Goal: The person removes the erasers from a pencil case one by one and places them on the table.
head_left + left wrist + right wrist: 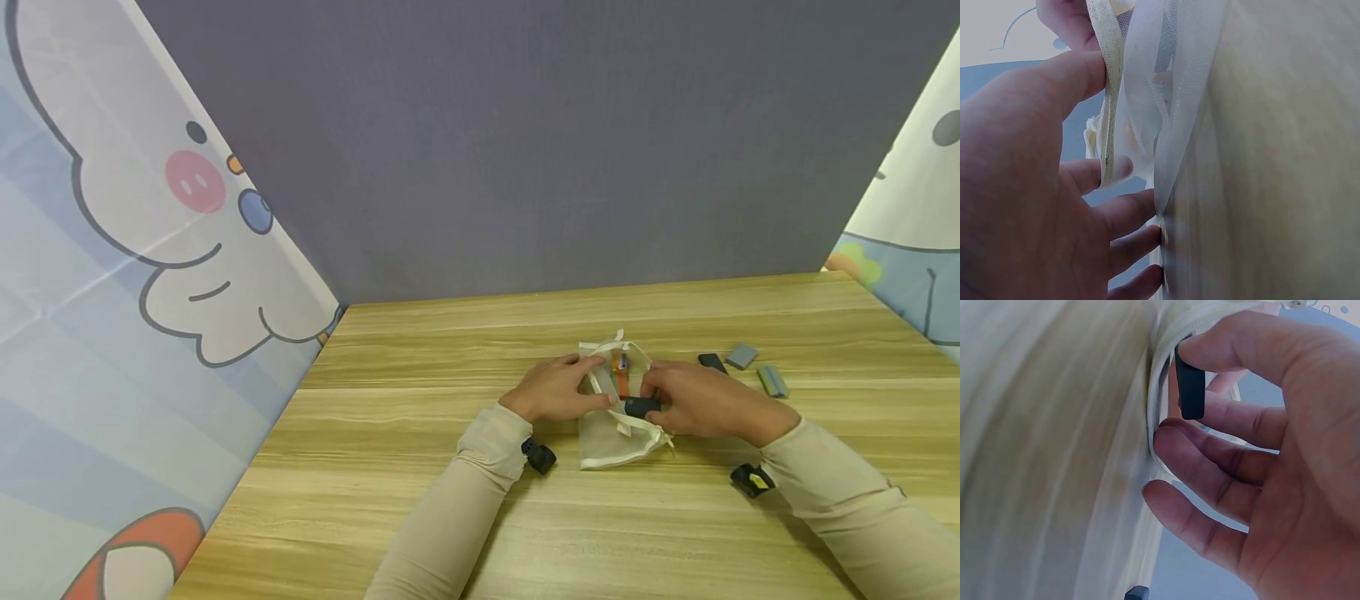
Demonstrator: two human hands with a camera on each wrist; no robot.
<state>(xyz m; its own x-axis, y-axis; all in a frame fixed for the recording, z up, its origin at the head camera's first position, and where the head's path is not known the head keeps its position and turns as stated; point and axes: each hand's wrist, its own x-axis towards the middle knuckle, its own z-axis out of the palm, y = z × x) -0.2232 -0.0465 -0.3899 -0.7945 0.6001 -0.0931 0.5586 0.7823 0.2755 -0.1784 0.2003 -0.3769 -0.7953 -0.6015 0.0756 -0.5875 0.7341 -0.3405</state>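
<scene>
A white mesh drawstring bag (611, 450) lies on the table with its mouth held apart. My left hand (558, 389) is at the bag's left side, its fingers spread. In the left wrist view, the thumb touches the pale band (1109, 100) round the mouth, and the index fingertip shows behind it. My right hand (705, 400) pinches a small black block (1191, 384) between thumb and fingers, at the bag's mouth. Inside the bag lies an orange item (622, 382) with other colours near its top; its kind is unclear.
Right of the bag, partly behind my right hand, lies another black block (712, 362). Beside it are a grey block (742, 356) and a green-and-grey block (772, 381). A dark grey panel (525, 150) rises behind the wooden table (360, 492).
</scene>
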